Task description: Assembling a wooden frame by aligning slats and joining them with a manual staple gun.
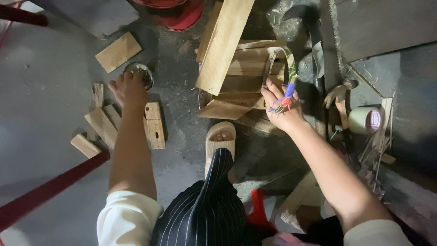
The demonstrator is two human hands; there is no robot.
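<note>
Here the right hand [283,105] grips a bent hoop of green bamboo strip [287,61], its fingers closed around the lower end where blue and red cord [287,96] is wound; the loop arches up and away from the knuckles over a stack of wooden planks [236,77]. The left hand [129,89] reaches out to a small round tin [141,73] on the concrete floor [45,91], fingertips curled on its near rim, though whether they actually clasp it cannot be told. Just below that hand lie several short wood blocks [154,125], crowded close together, with one more flat offcut [118,51] beyond the tin. To the left of the blocks the floor stretches bare as far as a red bar [45,191] slanting across the lower corner. Between the two arms a sandalled foot [220,139] rests beneath a striped trouser leg [205,205]. On the right side the room is tight: a roll of tape [365,120], a saw blade [336,41] and loose sticks [378,155] sit near the right wrist.
</note>
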